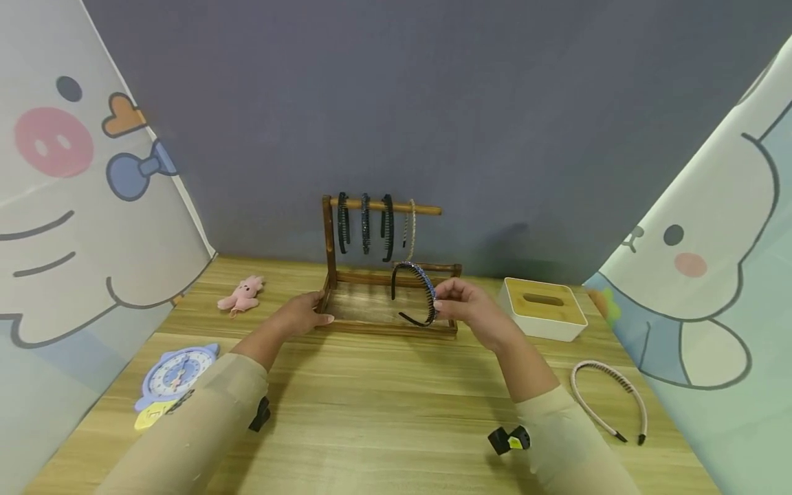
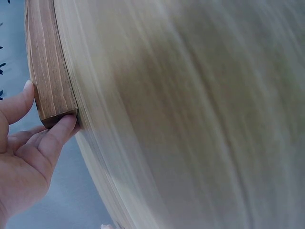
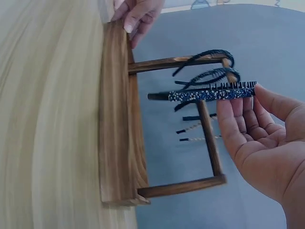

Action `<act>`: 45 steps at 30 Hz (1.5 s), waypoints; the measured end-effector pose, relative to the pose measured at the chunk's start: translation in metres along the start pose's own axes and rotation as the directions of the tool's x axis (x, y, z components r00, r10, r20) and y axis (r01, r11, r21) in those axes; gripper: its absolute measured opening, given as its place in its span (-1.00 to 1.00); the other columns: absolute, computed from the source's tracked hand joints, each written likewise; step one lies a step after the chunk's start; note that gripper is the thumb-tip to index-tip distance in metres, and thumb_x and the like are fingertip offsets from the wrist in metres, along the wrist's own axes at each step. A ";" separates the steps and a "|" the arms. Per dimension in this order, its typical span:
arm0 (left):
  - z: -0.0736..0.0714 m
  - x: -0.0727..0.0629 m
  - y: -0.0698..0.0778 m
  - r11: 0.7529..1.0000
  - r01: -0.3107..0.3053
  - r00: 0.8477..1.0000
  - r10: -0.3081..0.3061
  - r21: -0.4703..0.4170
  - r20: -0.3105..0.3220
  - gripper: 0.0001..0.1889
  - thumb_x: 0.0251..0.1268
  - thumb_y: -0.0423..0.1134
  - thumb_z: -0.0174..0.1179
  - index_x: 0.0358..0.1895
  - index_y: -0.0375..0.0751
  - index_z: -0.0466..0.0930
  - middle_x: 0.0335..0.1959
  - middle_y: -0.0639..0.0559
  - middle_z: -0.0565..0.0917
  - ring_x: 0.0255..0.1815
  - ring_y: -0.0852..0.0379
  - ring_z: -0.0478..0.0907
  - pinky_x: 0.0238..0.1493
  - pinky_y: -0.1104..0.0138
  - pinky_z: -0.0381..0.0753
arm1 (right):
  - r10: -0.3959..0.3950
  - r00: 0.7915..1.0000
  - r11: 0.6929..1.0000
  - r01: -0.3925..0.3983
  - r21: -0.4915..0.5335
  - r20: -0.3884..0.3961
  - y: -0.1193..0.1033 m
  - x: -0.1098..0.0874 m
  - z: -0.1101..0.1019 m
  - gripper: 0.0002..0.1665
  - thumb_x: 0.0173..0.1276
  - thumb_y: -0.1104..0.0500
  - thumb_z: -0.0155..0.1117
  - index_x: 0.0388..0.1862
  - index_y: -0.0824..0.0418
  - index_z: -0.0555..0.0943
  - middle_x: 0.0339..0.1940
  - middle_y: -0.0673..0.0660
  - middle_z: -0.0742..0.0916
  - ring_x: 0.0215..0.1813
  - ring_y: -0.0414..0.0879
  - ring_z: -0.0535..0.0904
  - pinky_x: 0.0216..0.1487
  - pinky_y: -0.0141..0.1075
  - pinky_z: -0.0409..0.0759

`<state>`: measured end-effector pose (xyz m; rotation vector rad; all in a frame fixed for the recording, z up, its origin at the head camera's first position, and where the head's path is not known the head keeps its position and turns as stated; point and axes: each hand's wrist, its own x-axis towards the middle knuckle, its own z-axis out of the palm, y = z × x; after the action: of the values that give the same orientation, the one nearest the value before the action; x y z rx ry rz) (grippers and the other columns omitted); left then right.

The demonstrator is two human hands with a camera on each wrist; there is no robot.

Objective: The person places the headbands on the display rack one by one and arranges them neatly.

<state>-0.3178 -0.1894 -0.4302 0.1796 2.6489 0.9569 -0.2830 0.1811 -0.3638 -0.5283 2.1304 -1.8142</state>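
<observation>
My right hand (image 1: pixel 475 315) pinches a toothed headband (image 1: pixel 423 276) studded with blue rhinestones, between thumb and fingers. In the right wrist view the glittering headband (image 3: pixel 209 94) is seen edge-on, its dark tip pointing toward the rack. The brown wooden rack (image 1: pixel 383 329) has a tray base and a raised bar (image 1: pixel 427 210). My left hand (image 1: pixel 300 315) grips the rack's front left corner; the left wrist view shows thumb and fingers around the wood end (image 2: pixel 52 71). On the bar hang a black headband (image 1: pixel 343 223), a dark glittery headband (image 1: pixel 366 223), another black headband (image 1: pixel 388 227) and a pale braided headband (image 1: pixel 412 227).
A pale pink headband (image 1: pixel 578 395) lies at the table's right. Behind it stands a white tissue box (image 1: pixel 538 328) with a wooden lid. At left are a pink plush toy (image 1: pixel 243 295) and a blue toy clock (image 1: pixel 179 373). A grey wall rises behind the rack.
</observation>
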 end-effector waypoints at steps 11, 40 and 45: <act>-0.002 -0.001 0.000 1.000 -0.015 1.000 0.015 0.010 -0.003 -0.18 0.45 -0.07 0.15 0.57 -0.33 -0.07 0.52 -0.37 0.11 0.52 -0.36 0.05 0.44 -0.18 0.15 | -0.093 0.992 0.995 0.096 0.022 -0.082 -0.028 -0.027 -0.028 -0.75 0.45 0.20 0.22 0.03 0.26 0.47 -0.18 0.06 0.54 -0.18 -0.09 0.54 -0.06 -0.24 0.66; -0.001 -0.003 0.003 1.000 0.001 1.000 -0.001 -0.023 0.009 -0.19 0.46 -0.08 0.14 0.58 -0.27 -0.09 0.54 -0.36 0.09 0.52 -0.36 0.03 0.42 -0.21 0.16 | -0.212 0.946 0.958 0.251 0.140 -0.245 -0.051 -0.003 -0.028 -0.74 0.41 0.21 0.27 0.01 0.26 0.51 -0.19 0.03 0.60 -0.17 -0.15 0.56 -0.07 -0.28 0.66; -0.001 -0.003 0.004 1.000 -0.006 1.000 0.006 -0.015 0.010 -0.18 0.45 -0.07 0.14 0.58 -0.28 -0.09 0.54 -0.36 0.08 0.52 -0.36 0.03 0.42 -0.21 0.16 | -0.174 0.953 0.971 0.209 0.119 -0.248 -0.045 0.004 -0.026 -0.73 0.42 0.20 0.26 0.03 0.26 0.51 -0.19 0.02 0.59 -0.16 -0.15 0.54 -0.01 -0.23 0.65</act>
<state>-0.3153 -0.1878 -0.4266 0.1885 2.6323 0.9747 -0.2944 0.1960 -0.3148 -0.5226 2.1359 -2.2204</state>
